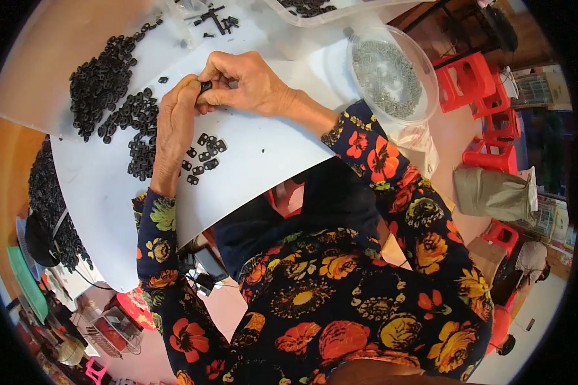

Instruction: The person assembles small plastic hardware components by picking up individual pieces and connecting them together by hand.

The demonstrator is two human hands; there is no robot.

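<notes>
Above the white tabletop my two hands meet, fingers closed together. Between the fingertips is a small black plastic part, mostly covered. My left hand pinches it from the left, thumb and forefinger pressed together. From the other side, my right hand grips the same part with curled fingers. Just right of my left wrist lies a small group of black parts with holes. Larger heaps of similar black pieces spread to the left of my left hand, some reaching close to the wrist.
A round clear tub of small metal pieces stands right of my right forearm. At the far edge are a clear plastic bin and black stick-like parts. Another dark heap lies at the left. Red stools stand beyond the table.
</notes>
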